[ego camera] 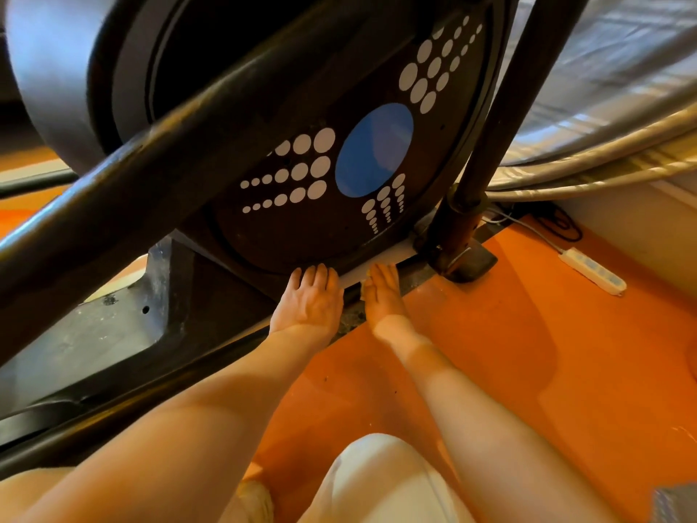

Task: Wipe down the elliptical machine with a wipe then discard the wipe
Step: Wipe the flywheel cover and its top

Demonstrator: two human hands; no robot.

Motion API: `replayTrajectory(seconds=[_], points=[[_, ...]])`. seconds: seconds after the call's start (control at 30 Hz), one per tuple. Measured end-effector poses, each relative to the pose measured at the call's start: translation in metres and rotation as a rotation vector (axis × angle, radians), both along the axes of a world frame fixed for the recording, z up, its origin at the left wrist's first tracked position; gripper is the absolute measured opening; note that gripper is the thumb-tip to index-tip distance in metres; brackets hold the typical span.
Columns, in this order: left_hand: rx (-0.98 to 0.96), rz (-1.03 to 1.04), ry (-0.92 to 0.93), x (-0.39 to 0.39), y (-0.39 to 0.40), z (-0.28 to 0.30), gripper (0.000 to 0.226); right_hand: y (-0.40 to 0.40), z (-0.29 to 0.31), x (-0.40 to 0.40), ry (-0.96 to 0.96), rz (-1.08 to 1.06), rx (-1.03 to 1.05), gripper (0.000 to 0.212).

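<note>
One knee [373, 481], two hands [309, 300], one wipe [352, 276]

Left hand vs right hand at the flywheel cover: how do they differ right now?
The left hand lies palm down with fingers spread on the cover's lower rim, no wipe visibly under it; the right hand has fingers together, pressing the white wipe along the rim. The left hand is in shade, the right partly sunlit. Both have straight fingers and bare forearms.
</note>
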State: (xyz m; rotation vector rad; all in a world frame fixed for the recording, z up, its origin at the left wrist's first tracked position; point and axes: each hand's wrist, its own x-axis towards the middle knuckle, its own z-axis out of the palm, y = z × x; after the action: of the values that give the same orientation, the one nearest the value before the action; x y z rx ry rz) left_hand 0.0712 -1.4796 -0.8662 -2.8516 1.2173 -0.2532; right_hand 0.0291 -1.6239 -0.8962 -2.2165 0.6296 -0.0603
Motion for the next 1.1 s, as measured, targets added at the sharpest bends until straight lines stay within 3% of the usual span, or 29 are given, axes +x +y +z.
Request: replayTrajectory(seconds=[0.2, 0.47, 0.73, 0.8, 0.93, 1.1], points=[[0.116, 0.063, 0.022, -0.009, 0.009, 0.009, 0.057, 0.014, 0.007, -0.017, -0.07, 0.093, 0.001, 0.045], [0.285, 0.023, 0.004, -0.03, 0.034, 0.025, 0.05, 0.035, 0.016, -0.023, -0.097, 0.134, -0.025, 0.044], [0.127, 0.157, 0.146, -0.03, 0.056, 0.012, 0.072, 0.047, 0.025, -0.031, -0.104, 0.204, -0.046, 0.044], [0.087, 0.138, 0.126, -0.029, 0.06, 0.011, 0.068, 0.051, 0.031, -0.032, -0.068, 0.259, -0.065, 0.044], [-0.039, 0.145, 0.075, -0.032, 0.064, 0.019, 0.034, 0.057, 0.041, -0.035, -0.006, 0.337, -0.094, 0.047], [-0.053, 0.208, 0.175, -0.037, 0.07, 0.033, 0.048, 0.057, 0.051, -0.029, 0.075, 0.399, -0.194, 0.048]])
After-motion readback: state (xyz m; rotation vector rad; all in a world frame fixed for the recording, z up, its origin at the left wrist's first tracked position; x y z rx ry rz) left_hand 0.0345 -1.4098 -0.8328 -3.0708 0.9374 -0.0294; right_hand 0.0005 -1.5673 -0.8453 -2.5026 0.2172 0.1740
